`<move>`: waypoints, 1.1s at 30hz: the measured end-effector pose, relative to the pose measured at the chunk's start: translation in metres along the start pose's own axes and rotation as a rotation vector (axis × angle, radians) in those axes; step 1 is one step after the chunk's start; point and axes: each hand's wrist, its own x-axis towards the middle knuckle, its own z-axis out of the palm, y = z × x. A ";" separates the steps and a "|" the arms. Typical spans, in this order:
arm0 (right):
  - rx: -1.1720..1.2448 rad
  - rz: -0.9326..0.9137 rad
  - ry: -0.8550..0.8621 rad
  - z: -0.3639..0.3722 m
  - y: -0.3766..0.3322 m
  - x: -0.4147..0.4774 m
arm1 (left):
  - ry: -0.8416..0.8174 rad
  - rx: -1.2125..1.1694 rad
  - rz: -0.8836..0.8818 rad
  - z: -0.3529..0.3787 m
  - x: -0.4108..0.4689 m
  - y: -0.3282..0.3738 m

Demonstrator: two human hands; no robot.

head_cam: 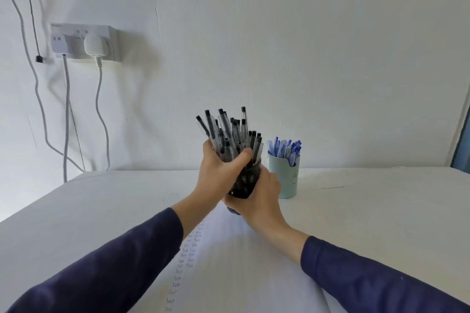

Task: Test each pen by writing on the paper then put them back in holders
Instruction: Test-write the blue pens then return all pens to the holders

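A black mesh holder (244, 183) packed with several black-capped pens (230, 132) is held above the paper, tilted a little. My left hand (216, 173) wraps round the pen bundle just above the holder's rim. My right hand (256, 198) grips the holder's lower part from the right. A pale green holder (287, 180) with several blue pens (286, 147) stands on the table just to the right. The white paper (229, 262) lies under my arms, with columns of the handwritten word "Test" down its left side.
The white table (101, 211) runs back to a white wall. A wall socket (84, 42) with a plug and hanging cables sits at upper left. A thin dark line (330, 187) lies on the table right of the green holder.
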 end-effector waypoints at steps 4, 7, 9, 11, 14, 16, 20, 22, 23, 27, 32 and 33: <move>0.048 0.045 -0.037 0.003 0.006 -0.003 | -0.018 0.058 -0.005 0.010 -0.008 -0.002; 0.191 0.071 -0.325 -0.021 0.004 0.006 | -0.206 0.170 -0.056 -0.005 0.007 0.007; 0.220 0.062 -0.611 -0.049 -0.008 0.012 | -0.468 0.123 -0.007 -0.019 0.014 0.011; 0.239 0.050 -0.849 -0.069 -0.017 0.016 | -0.726 0.005 0.049 -0.032 0.015 0.012; 0.256 0.068 -0.884 -0.070 -0.017 0.017 | -0.903 -0.059 0.063 -0.038 0.019 0.013; 0.230 0.075 -0.770 -0.061 -0.014 0.015 | -0.802 0.016 0.088 -0.034 0.018 0.011; 0.124 0.087 -0.470 -0.044 0.000 0.016 | -0.448 0.076 0.018 -0.014 0.004 -0.002; 0.082 0.059 -0.443 -0.038 0.007 0.015 | -0.403 0.140 -0.008 -0.009 -0.002 -0.007; 0.074 0.042 -0.461 -0.037 0.008 0.012 | -0.411 0.186 -0.001 -0.008 -0.002 -0.009; 0.164 0.071 -0.662 -0.054 -0.001 0.009 | -0.600 0.226 0.008 -0.022 0.006 0.000; 0.266 0.061 -0.892 -0.064 -0.009 0.010 | -0.996 0.096 -0.053 -0.052 0.022 -0.003; 0.269 0.062 -0.853 -0.060 -0.009 0.012 | -0.944 0.063 -0.014 -0.052 0.024 -0.004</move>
